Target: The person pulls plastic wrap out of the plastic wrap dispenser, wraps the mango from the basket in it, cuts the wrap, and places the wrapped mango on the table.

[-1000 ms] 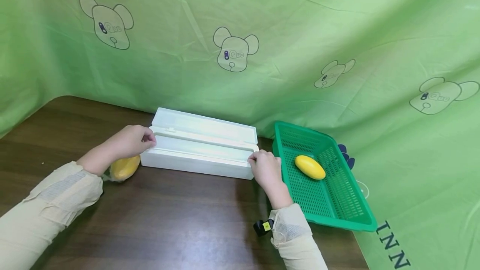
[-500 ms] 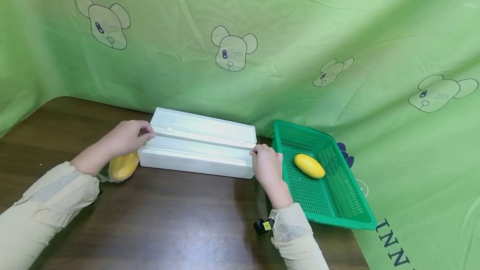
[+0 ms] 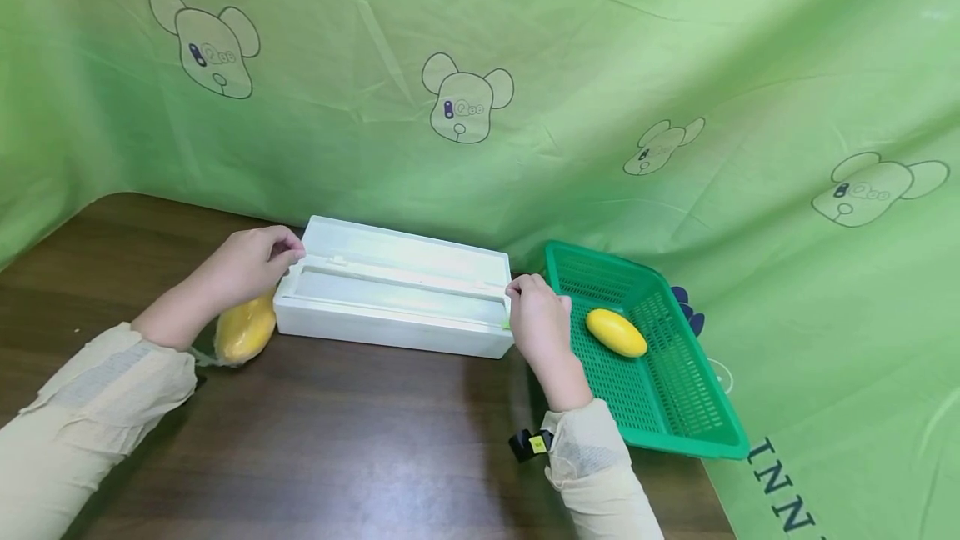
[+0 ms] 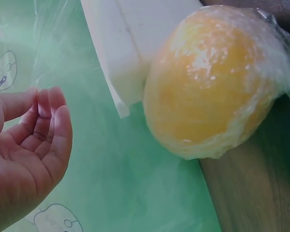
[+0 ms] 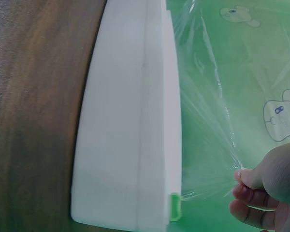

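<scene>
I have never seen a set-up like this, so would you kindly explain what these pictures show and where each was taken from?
There is no machine here, just a person working bare-handed. One camera, worn on the head, looks down over everything; the other two, one on each wrist, show each side close up. On the brown table stands a long white box with its lid open. Near its left end lies a wrapped yellow fruit; to its right, a green basket holds a second yellow fruit. The left hand and the right hand each pinch clear film, which shows best in the wrist pictures.
</scene>
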Available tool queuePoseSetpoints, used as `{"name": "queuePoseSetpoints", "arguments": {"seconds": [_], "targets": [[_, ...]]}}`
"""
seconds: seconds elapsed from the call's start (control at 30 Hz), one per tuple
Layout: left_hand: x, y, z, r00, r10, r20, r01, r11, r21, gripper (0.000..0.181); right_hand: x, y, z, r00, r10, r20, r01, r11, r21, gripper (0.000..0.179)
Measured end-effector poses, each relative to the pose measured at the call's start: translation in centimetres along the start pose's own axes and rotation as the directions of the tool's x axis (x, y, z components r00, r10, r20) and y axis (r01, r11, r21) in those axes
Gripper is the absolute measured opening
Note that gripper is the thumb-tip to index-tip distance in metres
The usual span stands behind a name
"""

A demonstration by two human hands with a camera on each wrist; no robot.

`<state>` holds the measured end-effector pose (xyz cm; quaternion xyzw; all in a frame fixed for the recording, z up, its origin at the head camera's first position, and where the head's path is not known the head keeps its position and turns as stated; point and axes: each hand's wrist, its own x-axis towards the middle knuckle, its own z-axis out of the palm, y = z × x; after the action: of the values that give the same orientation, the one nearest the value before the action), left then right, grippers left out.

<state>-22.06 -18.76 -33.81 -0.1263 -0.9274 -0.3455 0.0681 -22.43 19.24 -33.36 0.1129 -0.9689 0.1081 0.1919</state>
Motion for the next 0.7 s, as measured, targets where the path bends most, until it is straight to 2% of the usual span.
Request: {"name": "queuePoseSetpoints", "arguments": {"seconds": [0.27, 0.4, 0.53, 0.7], "targets": [[-0.3, 0.2, -0.9, 0.999, -0.038, -0.007, 0.038, 0.999, -0.006, 0.025, 0.4, -0.2, -1.1, 1.000, 0.018, -0.013, -0.017, 1.000, 0.020, 0.013], [-0.6, 0.4, -1.3, 0.998, -0.053, -0.020, 0.053, 0.998, -0.024, 0.028, 0.4, -0.2, -1.6, 0.999, 0.009, -0.053, -0.008, 0.999, 0.037, 0.013], [-0.7, 1.0, -1.6, 0.997, -0.039, -0.073, 0.037, 0.999, -0.026, 0.026, 0.5, -0.2, -2.1, 0.994, 0.002, -0.112, 0.004, 0.998, 0.055, 0.012], [-0.9, 1.8, -1.9, 0.986, -0.003, -0.165, -0.001, 1.000, -0.020, 0.022, 0.6, -0.3, -2.8, 0.985, -0.009, -0.171, 0.023, 0.996, 0.083, 0.012]]}}
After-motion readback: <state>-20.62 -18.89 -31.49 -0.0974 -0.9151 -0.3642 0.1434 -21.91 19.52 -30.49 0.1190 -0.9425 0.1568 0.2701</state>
